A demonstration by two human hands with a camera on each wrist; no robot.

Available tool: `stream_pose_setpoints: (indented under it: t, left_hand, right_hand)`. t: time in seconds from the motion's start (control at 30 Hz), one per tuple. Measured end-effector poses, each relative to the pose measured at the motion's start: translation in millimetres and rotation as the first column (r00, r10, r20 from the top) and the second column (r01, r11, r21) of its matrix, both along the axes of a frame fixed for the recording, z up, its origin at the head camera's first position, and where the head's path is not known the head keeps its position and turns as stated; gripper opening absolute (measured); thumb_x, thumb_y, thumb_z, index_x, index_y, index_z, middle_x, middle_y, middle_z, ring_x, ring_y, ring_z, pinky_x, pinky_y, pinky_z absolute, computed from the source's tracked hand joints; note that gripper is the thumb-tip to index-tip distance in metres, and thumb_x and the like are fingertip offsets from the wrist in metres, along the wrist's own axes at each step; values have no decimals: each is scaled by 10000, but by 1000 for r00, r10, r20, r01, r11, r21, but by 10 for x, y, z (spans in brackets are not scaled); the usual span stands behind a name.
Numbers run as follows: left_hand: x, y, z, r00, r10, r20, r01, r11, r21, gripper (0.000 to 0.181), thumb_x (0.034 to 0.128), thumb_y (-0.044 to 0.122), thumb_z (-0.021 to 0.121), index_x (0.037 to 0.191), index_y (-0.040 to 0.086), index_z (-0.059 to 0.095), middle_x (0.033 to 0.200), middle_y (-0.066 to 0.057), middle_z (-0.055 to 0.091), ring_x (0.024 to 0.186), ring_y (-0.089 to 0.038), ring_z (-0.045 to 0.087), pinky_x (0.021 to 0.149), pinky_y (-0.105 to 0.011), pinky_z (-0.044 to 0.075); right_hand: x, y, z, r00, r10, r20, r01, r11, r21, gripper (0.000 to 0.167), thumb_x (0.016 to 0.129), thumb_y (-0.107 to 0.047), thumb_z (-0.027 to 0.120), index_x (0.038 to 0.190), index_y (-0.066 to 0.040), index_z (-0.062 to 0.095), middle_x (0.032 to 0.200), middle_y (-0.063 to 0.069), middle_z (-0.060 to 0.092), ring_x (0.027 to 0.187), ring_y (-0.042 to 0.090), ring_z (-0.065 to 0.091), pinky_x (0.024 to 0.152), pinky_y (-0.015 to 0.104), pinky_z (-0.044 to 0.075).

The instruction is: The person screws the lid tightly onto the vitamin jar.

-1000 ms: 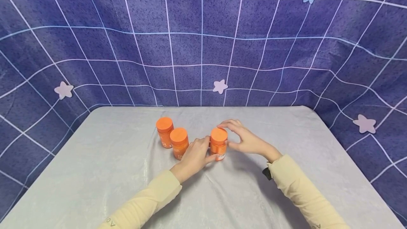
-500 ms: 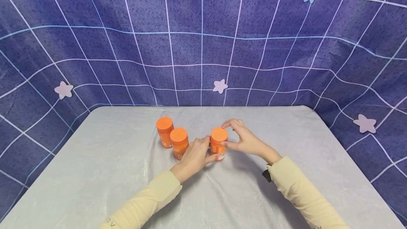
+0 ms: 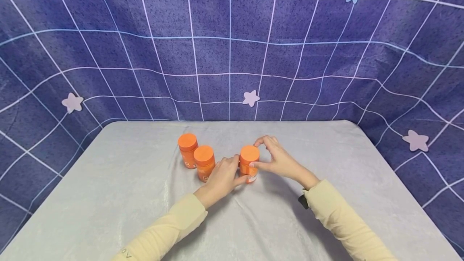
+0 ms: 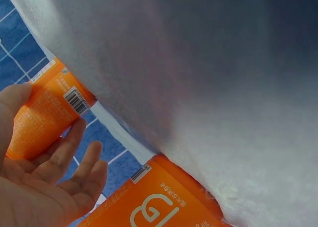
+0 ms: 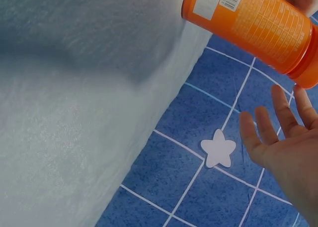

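Three orange screw-lid supplement bottles stand upright in the head view. The rightmost bottle (image 3: 247, 170) is between my hands. My left hand (image 3: 222, 177) grips its body low down, thumb in front and fingers round the far left side. My right hand (image 3: 280, 162) pinches that bottle's lid (image 3: 250, 153), thumb at the near edge and index finger at the back right. In the right wrist view, fingertips (image 5: 298, 90) touch the lid's edge while the other fingers spread apart; the thumb is out of frame. The left wrist view shows the bottle's printed label and barcode (image 4: 76, 100).
Just left of my left hand stands the middle bottle (image 3: 205, 162), partly covered by that hand. Behind it to the left is another bottle (image 3: 187, 150). All stand on a grey cloth-covered table (image 3: 108, 196). A blue gridded curtain (image 3: 232, 51) with stars hangs behind.
My right thumb has moved left across the front of the lid, and the index finger has shifted right along its back. My left hand and the bottles have stayed in place.
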State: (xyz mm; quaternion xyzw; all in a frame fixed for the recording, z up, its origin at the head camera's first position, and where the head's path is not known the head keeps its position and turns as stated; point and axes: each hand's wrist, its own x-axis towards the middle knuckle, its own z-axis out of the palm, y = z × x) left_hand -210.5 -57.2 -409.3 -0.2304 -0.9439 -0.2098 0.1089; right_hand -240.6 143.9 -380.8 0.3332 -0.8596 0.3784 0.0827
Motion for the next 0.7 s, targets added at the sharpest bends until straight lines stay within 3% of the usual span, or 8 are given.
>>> stream_pose_setpoints:
  t: [0.33,0.7]
  left_hand:
    - [0,-2,-1,1000,1,-3,-1,1000,1,477,741,446,710,1000,78,550,767,1,587,720,-182,537,643,-320,441]
    - [-3,-8,-7,1000,-9,0,9,1000,8,493,752,420,711,1054,68,543,857,-39,637,777,-207,582,691,-349,473]
  right_hand:
    - [-59,43,0,994,95,-50,-92,994,54,532,771,-259,716,1217,-85,483,1261,38,489,1182,222,380,995,484,330]
    - [-63,71,47,981,188,-52,-184,980,81,524,784,-95,612,1287,-75,465,1299,75,469,1228,248,364,1002,510,318]
